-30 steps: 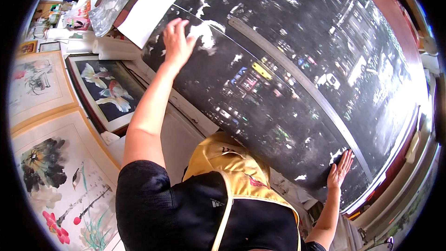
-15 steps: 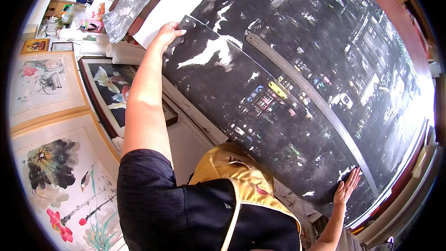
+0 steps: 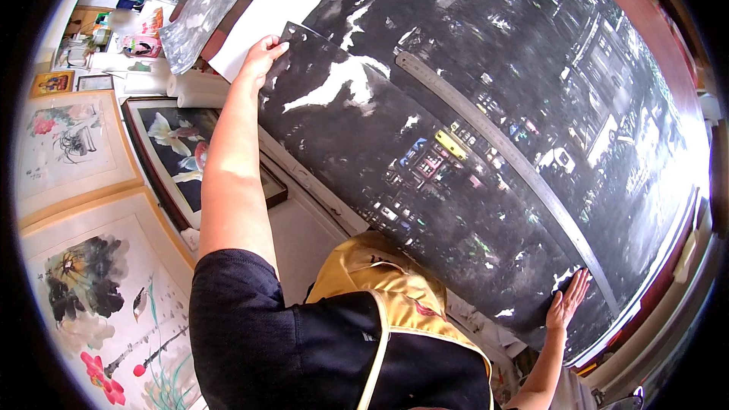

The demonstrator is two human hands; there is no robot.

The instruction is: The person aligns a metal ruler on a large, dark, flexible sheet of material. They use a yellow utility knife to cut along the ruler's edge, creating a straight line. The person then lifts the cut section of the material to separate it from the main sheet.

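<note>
My left hand point(image 3: 264, 57) pinches the upper-left corner of a dark painted sheet point(image 3: 338, 129) with white patches and small coloured marks. A straight edge of this sheet runs diagonally over a larger dark painted area point(image 3: 448, 15), which has a white margin point(image 3: 266, 7) at the upper left. A long steel ruler point(image 3: 501, 159) lies diagonally on the painting, above that edge. My right hand point(image 3: 569, 296) rests open, fingers extended, on the lower right of the dark sheet, beside the ruler's lower end.
Framed flower-and-bird paintings point(image 3: 99, 304) fill the left side, with a dark-framed picture point(image 3: 171, 137) behind them. White paper rolls point(image 3: 196, 87), a grey crumpled sheet point(image 3: 190, 38) and a cluttered surface point(image 3: 114, 53) are at the upper left. A reddish board point(image 3: 638, 23) borders the painting at right.
My left hand has moved to the sheet's corner and closed on it, then shifted slightly left with it. The sheet's edge looks slightly displaced. My right hand stays near the ruler's end.
</note>
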